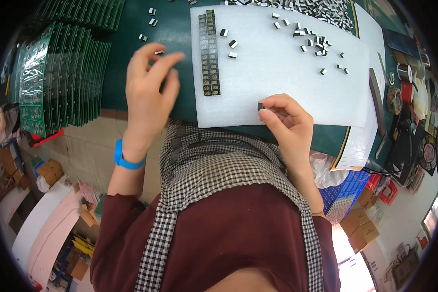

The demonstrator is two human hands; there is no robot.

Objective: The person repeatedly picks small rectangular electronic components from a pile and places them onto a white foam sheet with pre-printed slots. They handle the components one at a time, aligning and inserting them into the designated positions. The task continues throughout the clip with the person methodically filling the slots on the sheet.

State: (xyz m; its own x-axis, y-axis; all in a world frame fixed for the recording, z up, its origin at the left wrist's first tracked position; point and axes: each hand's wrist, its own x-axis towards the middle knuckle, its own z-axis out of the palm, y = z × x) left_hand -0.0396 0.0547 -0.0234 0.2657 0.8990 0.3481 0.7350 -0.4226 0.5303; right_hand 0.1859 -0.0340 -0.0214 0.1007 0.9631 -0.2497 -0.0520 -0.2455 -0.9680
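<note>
My right hand (288,119) pinches a small dark seven-segment display module (261,105) between thumb and forefinger, over the near edge of a white foam sheet (277,78). Over the green table to the left of the foam, my left hand (153,85) is a little blurred, its fingers curved and apart. By its fingertips shows a loose black-and-white module (159,52); I see no grip on it. Two columns of display modules (210,58) stand side by side, faces up, on the left of the foam. A few loose modules (233,44) lie just right of them.
Green circuit boards (58,78) stand in upright rows at the left. A large heap of modules (321,12) covers the far side, with a smaller scatter (319,44) on the foam. A dark bar (376,100), a solder spool (404,73) and tools are at the right.
</note>
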